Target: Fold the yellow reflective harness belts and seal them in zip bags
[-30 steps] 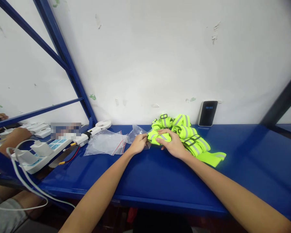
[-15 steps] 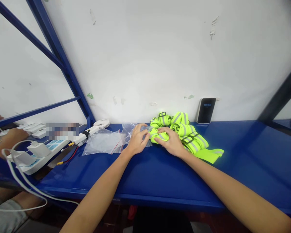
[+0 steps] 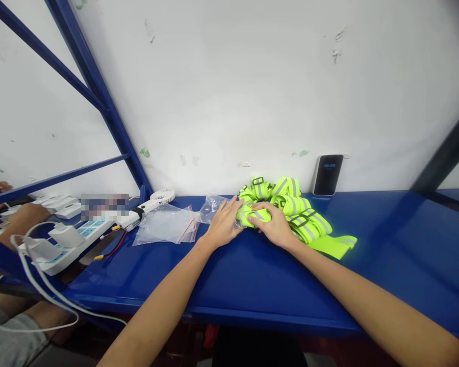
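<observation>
One neon yellow bundle of strap point(image 3: 246, 214) sits on the blue table point(image 3: 248, 285), at the left front of a looser strap pile point(image 3: 309, 221) with dark buckles. The right hand point(image 3: 274, 225) keeps its narrow hold on the bundle, thumb on the near side and fingers over the top. The left hand point(image 3: 224, 224) is what has changed: half a second ago its fingers were bent and apart above the clear bag point(image 3: 210, 206); now they lie straighter and closer together, slanting toward the bundle's left end. I cannot tell whether its thumb pinches the plastic. With this shift, bag and bundle seem to be brought together between the two hands, the right one steadying while the left works the film. Clear plastic shows against the bundle's left edge, but how much of it the bag covers is hidden. More flat bags point(image 3: 164, 224) lie to the left, near a white fan point(image 3: 162, 195); both look undisturbed.
</observation>
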Demonstrator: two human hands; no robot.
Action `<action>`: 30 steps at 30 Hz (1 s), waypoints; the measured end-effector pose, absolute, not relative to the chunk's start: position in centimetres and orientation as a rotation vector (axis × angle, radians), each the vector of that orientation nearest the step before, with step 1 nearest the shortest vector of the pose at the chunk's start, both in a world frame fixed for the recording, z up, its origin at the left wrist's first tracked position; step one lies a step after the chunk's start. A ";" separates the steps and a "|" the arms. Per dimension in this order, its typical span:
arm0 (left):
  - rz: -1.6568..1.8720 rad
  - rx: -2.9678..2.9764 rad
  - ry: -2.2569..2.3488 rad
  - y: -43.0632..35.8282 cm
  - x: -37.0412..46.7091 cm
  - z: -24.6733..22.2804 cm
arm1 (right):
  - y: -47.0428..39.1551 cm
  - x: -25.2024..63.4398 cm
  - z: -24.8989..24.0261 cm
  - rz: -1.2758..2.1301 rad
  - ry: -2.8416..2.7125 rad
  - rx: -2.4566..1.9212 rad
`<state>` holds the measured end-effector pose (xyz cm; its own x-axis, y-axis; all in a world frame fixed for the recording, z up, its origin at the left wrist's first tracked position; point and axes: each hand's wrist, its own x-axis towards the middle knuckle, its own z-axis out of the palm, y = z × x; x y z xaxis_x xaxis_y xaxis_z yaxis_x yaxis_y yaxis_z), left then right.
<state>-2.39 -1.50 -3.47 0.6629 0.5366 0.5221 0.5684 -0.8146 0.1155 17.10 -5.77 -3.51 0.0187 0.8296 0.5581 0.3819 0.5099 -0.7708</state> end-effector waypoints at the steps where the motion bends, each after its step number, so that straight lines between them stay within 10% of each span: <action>1: -0.842 -2.807 -0.939 -1.5 -2.4 -3.5 | -5.8 17.1 -3.4 0.469 -1.593 -1.067; 30: -0.944 -2.875 -1.041 -3.4 0.2 -4.2 | -6.5 16.8 -3.1 0.310 -1.702 -1.316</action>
<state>0.22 -3.38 -4.25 0.6146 0.6014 0.5105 0.5670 -0.7867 0.2441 16.75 -6.51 -3.09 0.0074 0.8602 0.5099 0.6253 0.3939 -0.6736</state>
